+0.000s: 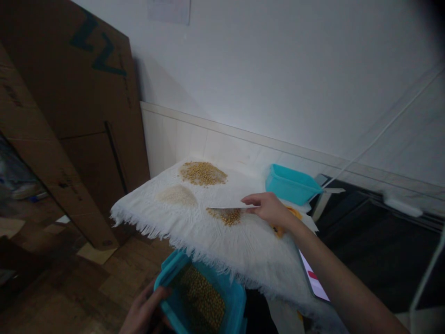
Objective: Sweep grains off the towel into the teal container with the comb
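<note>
Beans [205,297] sit in the blue bin [230,284] your left hand [144,308] grips below the front edge of the tabletop [266,250]; your right hand [269,211] pinches something thin [232,207] (I can't tell what) by a small pile [230,219].

A large brown cardboard box [86,102], marked in green, stands left on wood-patterned floor [121,273]; a paper sheet [169,10] hangs on the white wall [260,69], a white cable [382,134] slants at right, and a lit-screened device [313,276] lies lower right.
</note>
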### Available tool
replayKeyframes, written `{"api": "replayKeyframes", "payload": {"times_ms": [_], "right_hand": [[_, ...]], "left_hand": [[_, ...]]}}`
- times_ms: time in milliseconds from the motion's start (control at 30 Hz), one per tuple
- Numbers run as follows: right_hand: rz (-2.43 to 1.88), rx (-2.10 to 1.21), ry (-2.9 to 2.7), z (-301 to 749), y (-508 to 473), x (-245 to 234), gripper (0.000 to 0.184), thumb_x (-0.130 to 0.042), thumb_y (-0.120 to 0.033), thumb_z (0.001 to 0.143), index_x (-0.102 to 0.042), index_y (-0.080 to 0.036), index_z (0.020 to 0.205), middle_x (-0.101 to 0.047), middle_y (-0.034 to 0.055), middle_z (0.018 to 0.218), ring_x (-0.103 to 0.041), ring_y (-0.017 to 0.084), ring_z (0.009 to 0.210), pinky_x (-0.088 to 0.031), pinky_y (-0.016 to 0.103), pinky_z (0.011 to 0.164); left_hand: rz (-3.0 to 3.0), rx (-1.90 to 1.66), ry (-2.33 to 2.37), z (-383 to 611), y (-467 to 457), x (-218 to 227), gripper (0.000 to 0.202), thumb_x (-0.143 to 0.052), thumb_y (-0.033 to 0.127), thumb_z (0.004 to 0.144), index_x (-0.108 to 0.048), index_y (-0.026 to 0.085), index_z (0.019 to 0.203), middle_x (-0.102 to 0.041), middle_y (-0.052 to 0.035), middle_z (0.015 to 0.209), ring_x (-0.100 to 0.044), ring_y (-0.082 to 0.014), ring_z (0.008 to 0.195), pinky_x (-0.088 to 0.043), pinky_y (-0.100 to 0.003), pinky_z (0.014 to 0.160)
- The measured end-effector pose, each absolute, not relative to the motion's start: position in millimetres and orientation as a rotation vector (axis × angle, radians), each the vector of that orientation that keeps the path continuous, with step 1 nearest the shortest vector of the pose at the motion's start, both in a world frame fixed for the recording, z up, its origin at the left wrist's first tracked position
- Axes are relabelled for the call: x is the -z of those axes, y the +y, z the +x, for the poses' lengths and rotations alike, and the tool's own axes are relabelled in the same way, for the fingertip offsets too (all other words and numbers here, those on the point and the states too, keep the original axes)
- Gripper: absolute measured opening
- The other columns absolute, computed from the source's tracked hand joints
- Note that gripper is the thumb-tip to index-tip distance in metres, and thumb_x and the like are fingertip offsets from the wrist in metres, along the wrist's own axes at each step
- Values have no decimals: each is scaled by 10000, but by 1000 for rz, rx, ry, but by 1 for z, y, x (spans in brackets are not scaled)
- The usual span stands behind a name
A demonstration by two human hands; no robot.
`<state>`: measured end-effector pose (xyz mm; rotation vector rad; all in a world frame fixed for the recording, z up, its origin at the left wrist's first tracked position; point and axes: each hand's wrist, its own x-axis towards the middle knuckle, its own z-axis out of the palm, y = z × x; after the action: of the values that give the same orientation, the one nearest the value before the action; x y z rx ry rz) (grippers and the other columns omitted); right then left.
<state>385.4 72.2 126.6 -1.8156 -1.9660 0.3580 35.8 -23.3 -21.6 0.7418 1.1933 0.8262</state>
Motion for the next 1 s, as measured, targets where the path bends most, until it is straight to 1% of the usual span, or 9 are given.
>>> {"api": "replayKeyframes", "payload": {"times_ms": [67,133,267,367,500,633,733,900,1000], "right_hand": [[-1818,-292,-1830,390,72,-123,193,-724,-181,773,-822,-224,933,-824,29,960,-774,217,904,-588,314,839],[-1835,-186,-1694,393,68,-121,157,-698,-244,793,-821,-201,880,-820,36,878,-764,227,839,-576,314,789],[-1850,112,-1373,397,42,-118,318,-697,-463,797,-806,-184,903,-792,53,778,-719,243,711,-538,321,666],[-1847,287,-1183,394,15,-104,420,-645,-575,820,-788,-188,898,-783,73,766,-708,253,704,-535,331,674],[-1902,290,-1091,387,-7,-79,449,-564,-585,893,-774,-203,1003,-803,99,876,-729,264,762,-542,334,701],[-1862,248,-1185,387,-10,-70,509,-526,-632,914,-788,-201,982,-799,88,819,-729,253,705,-544,328,666],[-1792,284,-1269,387,-14,-71,530,-515,-643,928,-802,-198,957,-803,76,808,-737,240,672,-544,314,638],[-1752,477,-1357,376,-35,-70,472,-493,-561,995,-808,-211,962,-815,54,820,-754,207,638,-544,275,613],[-1715,581,-1458,366,-47,-69,446,-474,-497,1033,-803,-207,952,-818,50,836,-752,184,603,-536,250,582]], "left_hand": [[730,-848,1220,36,-24,22,456,-784,616,676,-628,220,840,-570,18,368,-310,-47,254,-177,-124,285],[723,-857,1250,36,-24,21,439,-773,609,689,-616,218,812,-569,17,374,-311,-39,255,-171,-116,296],[748,-854,1233,34,-24,19,438,-765,617,691,-627,215,793,-604,1,421,-323,-39,271,-182,-123,297],[747,-832,1249,32,-22,22,417,-760,599,693,-625,206,732,-609,-11,417,-327,-36,278,-179,-121,302],[743,-852,1257,28,-21,29,424,-746,612,681,-644,201,702,-643,-35,431,-301,-29,269,-185,-128,292],[748,-896,1226,29,-21,29,397,-786,557,683,-628,196,635,-620,-3,425,-317,-18,277,-196,-116,305],[718,-915,1233,32,-21,26,377,-810,538,652,-631,207,639,-588,21,401,-317,-23,273,-179,-112,300],[739,-924,1229,36,-22,25,389,-805,550,639,-620,210,604,-570,24,385,-299,-23,261,-170,-119,288],[739,-929,1224,37,-21,24,389,-809,562,619,-639,212,626,-583,14,392,-295,-28,258,-173,-128,283]]}}
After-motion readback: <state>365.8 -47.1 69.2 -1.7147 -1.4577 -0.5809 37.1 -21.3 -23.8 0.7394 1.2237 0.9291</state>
